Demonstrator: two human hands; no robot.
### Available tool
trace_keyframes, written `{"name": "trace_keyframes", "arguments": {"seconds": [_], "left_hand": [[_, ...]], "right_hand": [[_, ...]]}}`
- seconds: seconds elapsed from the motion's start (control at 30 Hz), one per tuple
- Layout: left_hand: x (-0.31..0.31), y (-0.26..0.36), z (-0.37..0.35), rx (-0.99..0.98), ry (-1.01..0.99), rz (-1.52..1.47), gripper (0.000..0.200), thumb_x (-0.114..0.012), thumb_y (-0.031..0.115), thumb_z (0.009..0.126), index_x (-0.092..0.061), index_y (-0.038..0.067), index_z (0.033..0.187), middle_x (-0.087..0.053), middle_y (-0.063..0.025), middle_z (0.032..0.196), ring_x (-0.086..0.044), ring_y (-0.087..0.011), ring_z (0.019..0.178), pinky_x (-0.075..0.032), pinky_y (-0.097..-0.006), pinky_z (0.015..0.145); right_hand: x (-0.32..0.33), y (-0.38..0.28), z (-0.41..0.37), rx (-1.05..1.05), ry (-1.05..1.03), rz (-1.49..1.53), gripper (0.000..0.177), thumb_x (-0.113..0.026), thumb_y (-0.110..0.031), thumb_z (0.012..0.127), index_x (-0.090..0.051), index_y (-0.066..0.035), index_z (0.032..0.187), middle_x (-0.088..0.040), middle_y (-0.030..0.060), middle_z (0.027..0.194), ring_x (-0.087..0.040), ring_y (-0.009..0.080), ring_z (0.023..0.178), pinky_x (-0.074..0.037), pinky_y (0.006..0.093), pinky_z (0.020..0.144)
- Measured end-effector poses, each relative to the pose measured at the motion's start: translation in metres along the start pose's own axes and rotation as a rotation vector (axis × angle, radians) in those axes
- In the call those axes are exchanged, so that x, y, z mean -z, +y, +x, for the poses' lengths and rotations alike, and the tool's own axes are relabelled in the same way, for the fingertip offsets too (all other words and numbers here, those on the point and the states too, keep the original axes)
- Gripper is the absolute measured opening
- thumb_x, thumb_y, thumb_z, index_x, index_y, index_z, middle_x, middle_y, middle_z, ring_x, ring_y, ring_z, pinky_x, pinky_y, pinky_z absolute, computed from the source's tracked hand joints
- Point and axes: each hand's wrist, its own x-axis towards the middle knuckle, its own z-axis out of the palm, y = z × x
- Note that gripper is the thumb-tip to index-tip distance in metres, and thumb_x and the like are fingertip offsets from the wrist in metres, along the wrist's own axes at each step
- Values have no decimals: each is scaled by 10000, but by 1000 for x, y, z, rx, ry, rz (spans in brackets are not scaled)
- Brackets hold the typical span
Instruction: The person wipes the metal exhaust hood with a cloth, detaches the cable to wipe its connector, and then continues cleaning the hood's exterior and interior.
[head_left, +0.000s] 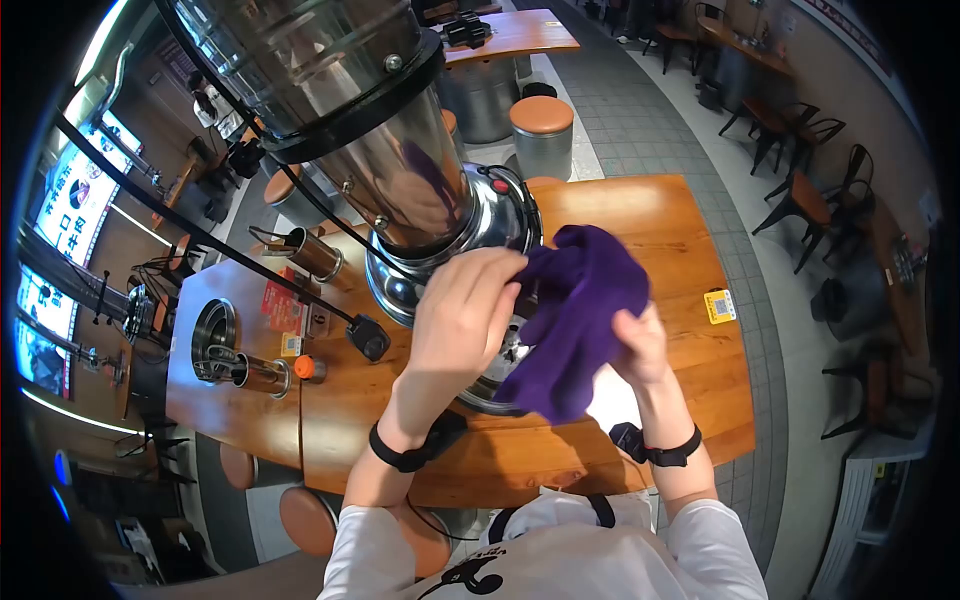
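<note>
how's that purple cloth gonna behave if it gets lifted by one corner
Probably floppy: the purple cloth bunches and hangs in soft folds between the left hand and right hand. Likely light for its size, being draping fabric. Unlikely to roll or slip, since it crumples.

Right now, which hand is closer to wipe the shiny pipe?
Probably the left hand: it grips the purple cloth right next to the shiny pipe, while the right hand holds the cloth's far side.
</note>
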Motion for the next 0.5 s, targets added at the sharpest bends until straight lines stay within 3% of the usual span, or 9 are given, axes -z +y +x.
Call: {"name": "trace_keyframes", "arguments": {"seconds": [0.03,0.17,0.3,0.37,0.4,0.43,0.5], "left_hand": [[3,-2,-3,-80,-31,171,245,-607,78,746,-569,38,985,-574,-88,980,-546,-280,885,-426,-383,776],[17,5,-4,-49,-106,346,190,-642,115,704,-586,63,877,-550,-49,810,-509,-244,806,-412,-357,742],[22,-2,-4,-19,-107,279,189,-674,101,677,-594,85,848,-565,-18,809,-496,-230,794,-398,-343,703],[25,2,-2,-31,-152,306,178,-674,98,676,-595,83,835,-561,-16,795,-498,-228,785,-399,-342,697],[25,4,1,-45,-195,333,168,-674,95,674,-596,81,822,-557,-14,782,-500,-225,776,-399,-341,692],[25,3,2,-47,-193,334,168,-674,95,674,-596,81,822,-557,-14,782,-500,-225,776,-399,-341,692],[25,3,5,-96,-182,350,153,-679,105,666,-600,79,795,-539,-17,737,-505,-217,739,-401,-334,666]], "right_hand": [[-7,-6,1,80,50,182,422,-571,-155,845,-440,15,1209,-555,97,1085,-568,162,900,-463,286,791],[8,4,-2,45,132,93,456,-576,-145,844,-390,5,1233,-539,110,1098,-575,173,901,-476,287,779],[-1,33,9,114,272,29,378,-605,-137,837,-439,4,1147,-559,69,1022,-567,120,853,-473,226,720],[-9,43,11,-102,404,135,332,-594,-157,850,-466,0,1113,-561,50,999,-557,95,845,-469,220,706],[-12,49,14,-162,431,185,275,-574,-176,866,-502,9,1055,-580,47,906,-563,77,738,-469,204,609],[-13,46,15,-256,328,130,256,-558,-199,877,-521,14,1014,-586,42,808,-555,72,617,-452,189,510],[-24,43,19,-232,256,210,238,-536,-216,889,-526,7,972,-582,44,741,-537,73,528,-424,187,429]]}}
